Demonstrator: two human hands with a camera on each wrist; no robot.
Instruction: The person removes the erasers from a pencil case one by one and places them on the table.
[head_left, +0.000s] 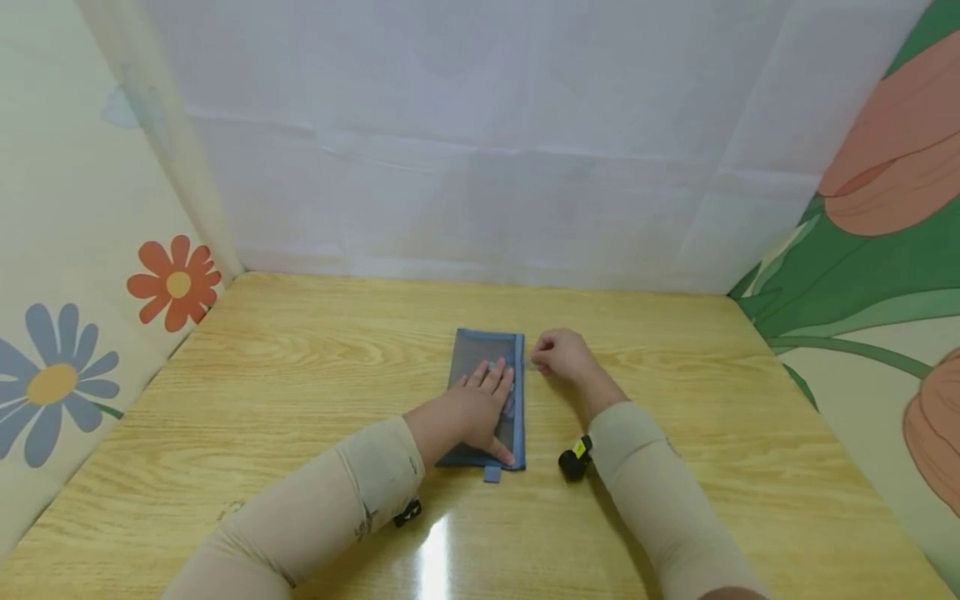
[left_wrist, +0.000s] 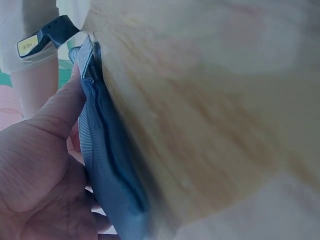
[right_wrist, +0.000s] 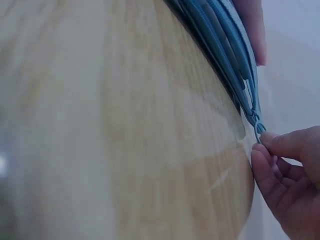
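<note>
Blue mesh, edged in blue fabric, makes up the zip pouch (head_left: 468, 360) that lies flat on the wood-grain tabletop (head_left: 300, 375), long side running away from the person. The left hand (head_left: 480, 410) rests on it with fingers spread, their tips reaching across the mesh and the thumb stretched toward the near right corner. Such a broad hold probably serves to pin the light fabric, so that a tug at the edge would not drag the whole pouch along.

Off the pouch's right long edge, the right hand (head_left: 567, 354) pinches a thin cord loop (right_wrist: 258, 131) between thumb and forefinger, as the right wrist view shows. The cord hangs from the zip (head_left: 519, 408) bordering that edge; a pull so slim seems to call for fingertips rather than a full grip. Placing the zip toward the right hand suits this split of work, one palm weighing down, the other hand free at the side.

At the near end a short fabric tab (head_left: 491, 474) sticks out beyond the pouch, just beside the left thumb and untouched by the right hand. Whether anything lies inside, under the spread fingers, I cannot tell.
</note>
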